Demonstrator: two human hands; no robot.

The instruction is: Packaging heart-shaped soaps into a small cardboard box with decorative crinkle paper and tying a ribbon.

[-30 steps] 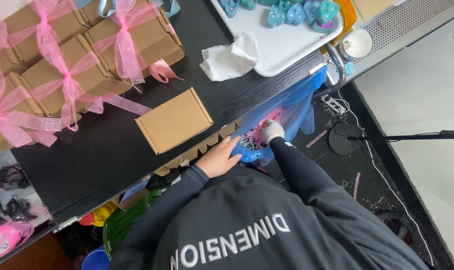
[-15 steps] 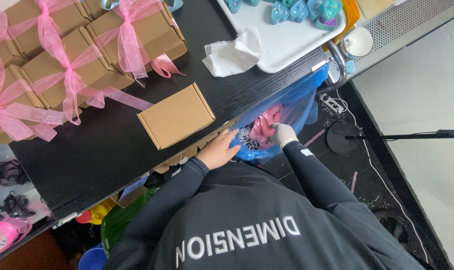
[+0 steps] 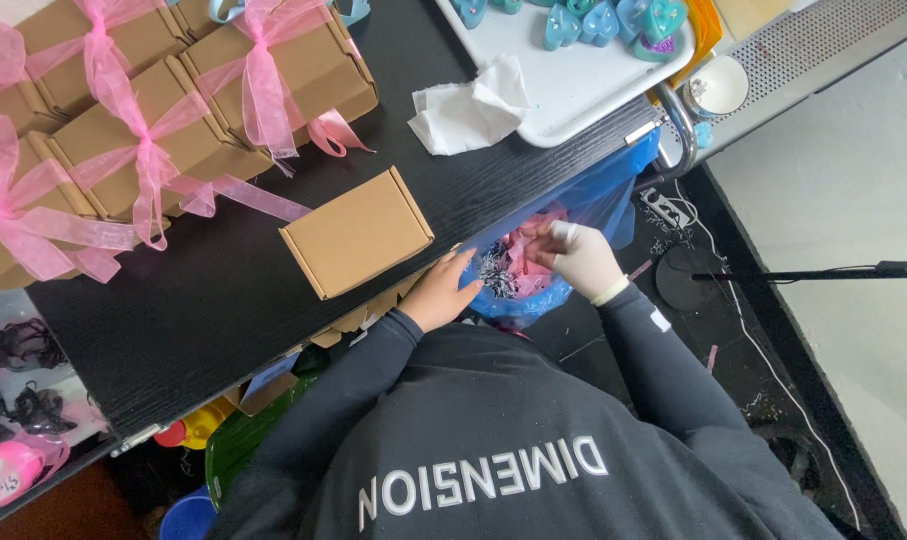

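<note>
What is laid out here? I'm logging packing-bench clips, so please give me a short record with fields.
Left hand: bare, at the edge of the blue bag
Right hand: white glove, fingers on pink material in the bag; grip unclear
Table: black; plain cardboard box, closed
Back left: ribboned boxes, pink bows
Tray: white, teal heart pieces; white tissue at its edge

Left hand (image 3: 441, 290) fingers hidden inside the blue bag (image 3: 583, 200); contents unclear.
</note>
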